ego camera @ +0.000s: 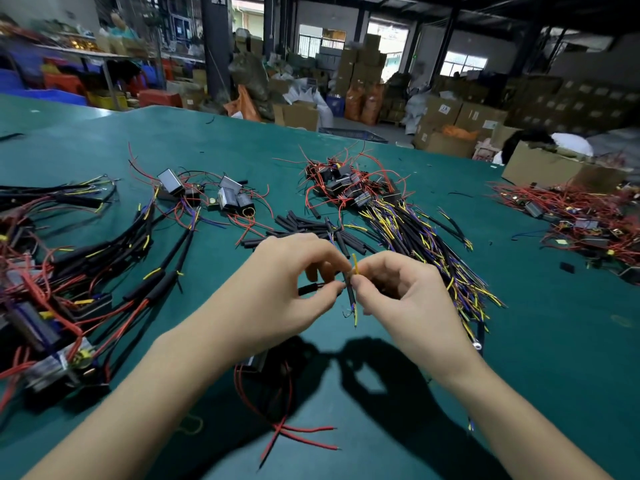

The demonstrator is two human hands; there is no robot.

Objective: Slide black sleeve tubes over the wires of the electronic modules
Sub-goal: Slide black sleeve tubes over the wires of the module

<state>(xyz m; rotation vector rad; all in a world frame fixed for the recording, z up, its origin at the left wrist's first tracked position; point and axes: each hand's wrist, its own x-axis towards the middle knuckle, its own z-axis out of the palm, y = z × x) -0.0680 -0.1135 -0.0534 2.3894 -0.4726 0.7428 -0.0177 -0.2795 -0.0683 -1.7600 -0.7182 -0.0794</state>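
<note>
My left hand (287, 285) and my right hand (408, 296) meet above the green table (540, 341). Between their fingertips is a short black sleeve tube (350, 292), held nearly upright. A yellow wire (355, 263) sticks out of its top by my right thumb, and thin wire ends poke out below. A second black tube (311, 289) lies under my left fingers. A black module (258, 362) with red wires rests on the table beneath my left wrist. Loose black sleeve tubes (304, 226) lie in a pile just beyond my hands.
Sleeved modules with black tubing lie heaped at the left (69, 271). A pile of modules with red, yellow and blue wires (381, 202) sits beyond my right hand. More red-wired parts (581, 216) and a cardboard box (547, 168) are at the far right.
</note>
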